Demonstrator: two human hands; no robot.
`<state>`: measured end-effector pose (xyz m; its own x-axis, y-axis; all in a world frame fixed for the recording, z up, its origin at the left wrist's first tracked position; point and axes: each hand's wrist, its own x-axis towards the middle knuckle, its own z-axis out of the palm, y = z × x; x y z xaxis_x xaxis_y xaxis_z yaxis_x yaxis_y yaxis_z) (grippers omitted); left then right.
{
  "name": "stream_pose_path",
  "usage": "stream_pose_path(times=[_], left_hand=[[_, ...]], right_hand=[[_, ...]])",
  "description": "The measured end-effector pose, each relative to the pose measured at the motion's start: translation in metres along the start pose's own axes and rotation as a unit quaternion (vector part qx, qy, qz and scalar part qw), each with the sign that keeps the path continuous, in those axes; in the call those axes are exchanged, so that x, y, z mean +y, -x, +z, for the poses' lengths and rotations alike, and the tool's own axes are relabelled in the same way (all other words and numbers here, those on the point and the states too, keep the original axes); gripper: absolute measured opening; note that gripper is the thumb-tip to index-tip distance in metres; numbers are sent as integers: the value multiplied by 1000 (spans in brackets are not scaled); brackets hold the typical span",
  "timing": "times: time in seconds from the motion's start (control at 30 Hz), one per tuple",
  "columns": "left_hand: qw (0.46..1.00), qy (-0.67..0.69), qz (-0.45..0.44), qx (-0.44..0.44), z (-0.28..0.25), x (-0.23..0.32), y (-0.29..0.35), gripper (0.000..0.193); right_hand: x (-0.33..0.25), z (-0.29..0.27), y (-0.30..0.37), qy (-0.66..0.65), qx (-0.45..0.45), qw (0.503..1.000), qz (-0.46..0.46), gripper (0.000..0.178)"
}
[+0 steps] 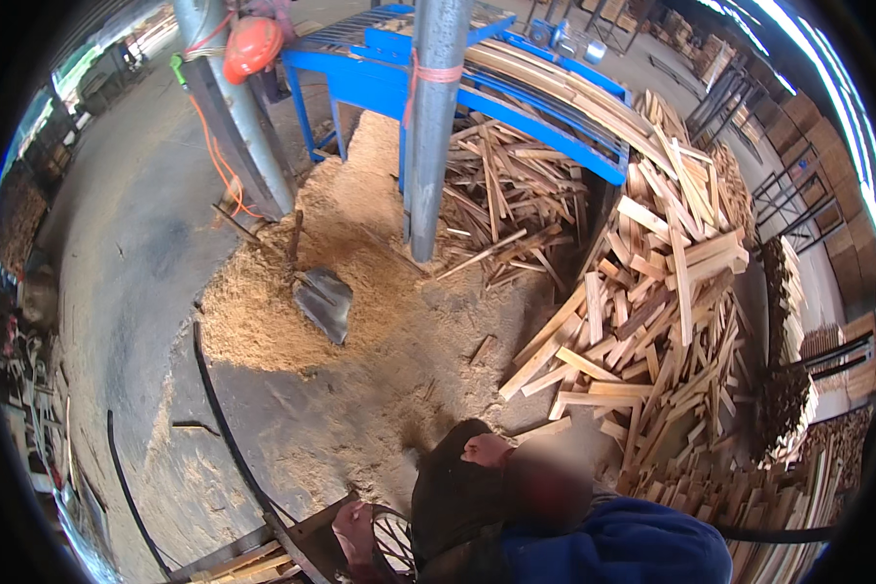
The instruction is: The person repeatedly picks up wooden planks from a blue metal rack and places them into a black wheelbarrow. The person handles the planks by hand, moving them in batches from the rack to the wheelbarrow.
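My left hand [354, 530], pinkish, shows at the lower edge beside a spoked wheel [393, 540] and a dark cart frame [311, 530]. Its fingers are curled; what they hold, if anything, is hidden. My right hand [487, 451] is in front of dark clothing [455, 492], with a blue sleeve [633, 545] behind it. A blurred patch covers the wrist area, and the right fingers are too unclear to read. Ahead, a shovel [325, 304] lies with its dark metal blade on a spread of sawdust [248, 316].
A large heap of wood offcuts [642, 321] rises at the right. Behind it stands a blue conveyor table [545, 117] carrying long strips. Steel posts [428, 165] stand ahead; a red-orange helmet [252, 49] hangs on the left one. A black curved bar [229, 438] rises at the left.
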<state>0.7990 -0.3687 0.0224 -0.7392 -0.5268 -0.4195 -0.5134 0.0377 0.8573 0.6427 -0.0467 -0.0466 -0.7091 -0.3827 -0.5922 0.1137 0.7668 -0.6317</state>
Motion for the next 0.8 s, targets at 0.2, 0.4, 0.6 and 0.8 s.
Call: stream_pose_path(times=[0.2,0.4,0.6,0.8], left_hand=[[995,-66,15,-80,19,39,-63,22],[984,-107,-3,-140,88,73,-108,23],[974,-135,-31,-182,165,85,-136,28],[968,-102,-58,-222,236,144,-148,22]], right_hand=[[28,-25,7,-95,64,987,109,34],[70,-72,-7,-130,78,972,178,38],[100,-146,-44,-167,56,962,208,40],[135,-247,-109,-23,127,987,99,34]])
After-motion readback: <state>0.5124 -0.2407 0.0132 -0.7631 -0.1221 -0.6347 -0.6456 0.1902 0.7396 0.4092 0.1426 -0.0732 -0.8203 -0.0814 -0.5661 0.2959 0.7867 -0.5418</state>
